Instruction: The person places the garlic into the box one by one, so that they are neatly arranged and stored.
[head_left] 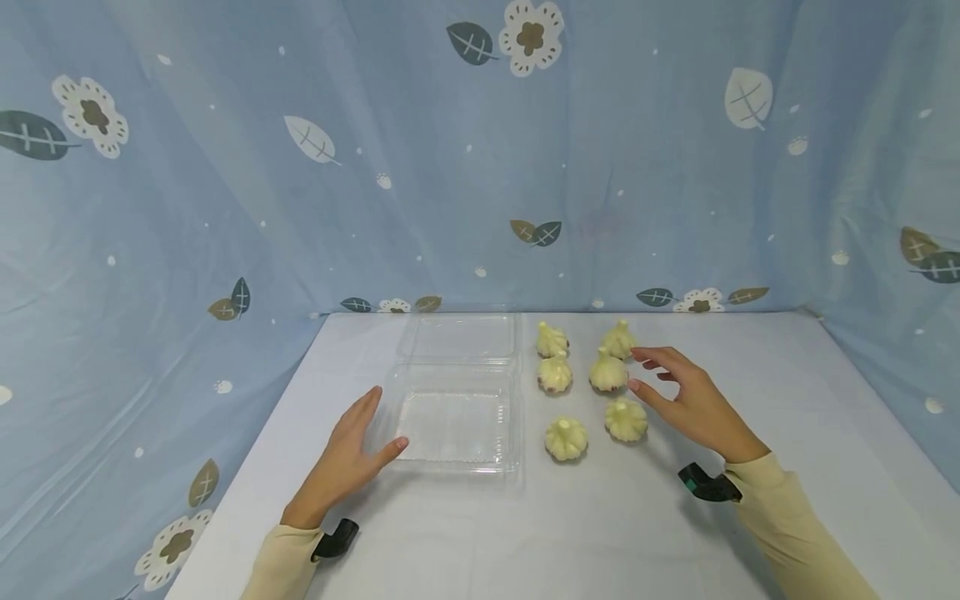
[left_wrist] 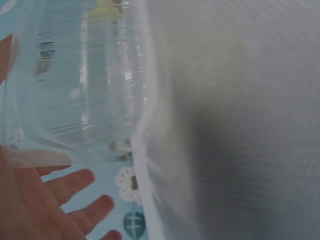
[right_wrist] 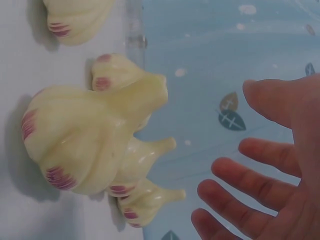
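A clear plastic clamshell box (head_left: 450,425) lies on the white table with its lid (head_left: 461,337) folded back away from me. My left hand (head_left: 348,454) is at the box's left side, fingers and thumb spread around its near left corner. To the right of the box several garlic bulbs (head_left: 566,439) stand in two rough columns, pale yellow with purple streaks near the base. My right hand (head_left: 693,404) hovers at the right column, thumb and fingers apart, fingertips close to the middle bulb (head_left: 608,372). Nothing is between the fingers in the right wrist view, where one large bulb (right_wrist: 75,140) fills the left.
A white cloth covers the table (head_left: 570,533). Behind it and along the sides hangs a blue curtain (head_left: 420,167) with leaves and flowers. Black wrist cameras (head_left: 708,483) sit on both cream sleeves.
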